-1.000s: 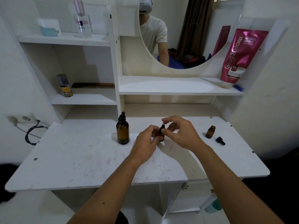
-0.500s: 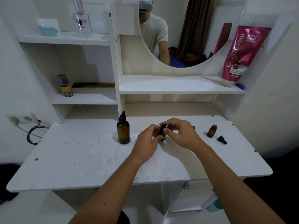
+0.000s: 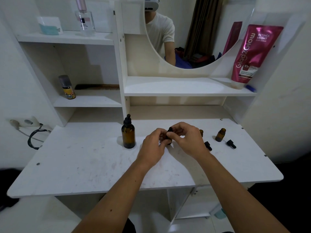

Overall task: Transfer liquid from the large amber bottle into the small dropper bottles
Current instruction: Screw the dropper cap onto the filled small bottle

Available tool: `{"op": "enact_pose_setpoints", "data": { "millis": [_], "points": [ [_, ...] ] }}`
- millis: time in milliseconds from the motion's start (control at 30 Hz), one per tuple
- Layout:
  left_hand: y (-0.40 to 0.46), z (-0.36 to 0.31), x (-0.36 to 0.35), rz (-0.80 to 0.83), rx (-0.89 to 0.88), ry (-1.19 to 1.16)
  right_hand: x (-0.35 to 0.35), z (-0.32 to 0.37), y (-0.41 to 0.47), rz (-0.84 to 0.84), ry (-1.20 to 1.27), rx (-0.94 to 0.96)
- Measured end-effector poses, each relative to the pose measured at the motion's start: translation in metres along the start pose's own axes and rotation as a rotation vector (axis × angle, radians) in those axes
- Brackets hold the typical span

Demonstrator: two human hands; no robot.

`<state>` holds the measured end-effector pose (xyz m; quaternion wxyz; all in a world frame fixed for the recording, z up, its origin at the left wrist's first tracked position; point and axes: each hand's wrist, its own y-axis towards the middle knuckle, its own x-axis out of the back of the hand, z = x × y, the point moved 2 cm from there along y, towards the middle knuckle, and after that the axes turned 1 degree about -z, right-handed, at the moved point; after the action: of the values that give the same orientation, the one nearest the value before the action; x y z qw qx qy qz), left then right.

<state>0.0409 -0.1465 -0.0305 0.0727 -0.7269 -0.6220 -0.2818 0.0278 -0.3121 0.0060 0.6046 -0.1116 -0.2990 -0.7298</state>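
Note:
The large amber bottle point(image 3: 128, 135) stands upright on the white desk point(image 3: 84, 165), its black dropper cap on. To its right, my left hand point(image 3: 154, 147) grips the body of a small amber dropper bottle point(image 3: 169, 137), and my right hand point(image 3: 189, 140) pinches its black cap from above. A second small bottle point(image 3: 201, 132) peeks out behind my right hand, with a loose black dropper cap point(image 3: 208, 146) beside it. Further right stands a third small bottle point(image 3: 220, 135), open, with its black dropper cap point(image 3: 231, 144) lying next to it.
Shelves rise behind the desk: a small yellow-labelled can point(image 3: 67, 87) and a comb point(image 3: 97, 87) at left, a perfume bottle point(image 3: 84, 19) above, a pink tube point(image 3: 252, 54) at right. A mirror point(image 3: 185, 39) hangs centre. A cable point(image 3: 33, 138) trails off the desk's left edge.
Both hands stay on the small bottle in nearly the same spot; my right hand's fingers have shifted on its cap. A second small bottle and loose cap now show beside my right hand.

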Motion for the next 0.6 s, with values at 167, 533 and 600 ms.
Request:
{"op": "enact_pose_setpoints", "data": {
  "millis": [167, 533, 600],
  "points": [
    [-0.006, 0.000, 0.001, -0.011, 0.015, -0.004, 0.002, 0.005, -0.002, 0.017, -0.032, -0.006],
    [-0.061, -0.004, 0.051, -0.227, 0.068, -0.188, -0.003, 0.072, -0.002, -0.094, -0.032, 0.151],
    [-0.069, 0.001, 0.068, -0.286, 0.081, -0.195, -0.021, 0.087, -0.001, -0.035, -0.018, 0.178]
  ]
}}
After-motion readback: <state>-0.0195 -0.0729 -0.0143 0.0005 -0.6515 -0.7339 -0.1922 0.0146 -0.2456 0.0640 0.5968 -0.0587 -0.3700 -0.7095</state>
